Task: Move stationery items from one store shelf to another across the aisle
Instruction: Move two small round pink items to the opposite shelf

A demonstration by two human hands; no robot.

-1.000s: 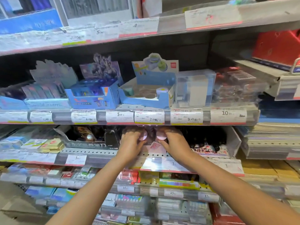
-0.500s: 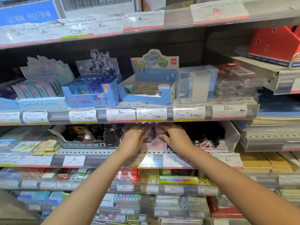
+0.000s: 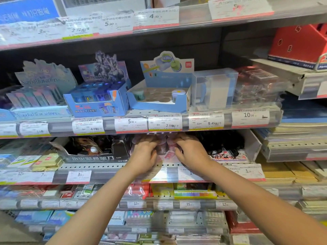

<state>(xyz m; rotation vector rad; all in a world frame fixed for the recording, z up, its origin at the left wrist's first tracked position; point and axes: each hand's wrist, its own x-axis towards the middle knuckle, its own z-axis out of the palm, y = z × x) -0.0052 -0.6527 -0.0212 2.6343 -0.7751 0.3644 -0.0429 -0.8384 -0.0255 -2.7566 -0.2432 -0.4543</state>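
hands [image 3: 144, 157] deeper; pink box [image 3: 165, 152] btwn

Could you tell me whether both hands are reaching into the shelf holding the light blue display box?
No, both the left hand and right hand are on the pink box, one shelf below the blue box.

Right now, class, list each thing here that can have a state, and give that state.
Left hand: curled on the pink box.
Right hand: curled on the pink box.
Pink box: on its shelf, between both hands.
Light blue display tray: open, nearly empty.
Clear plastic box: closed, upright.
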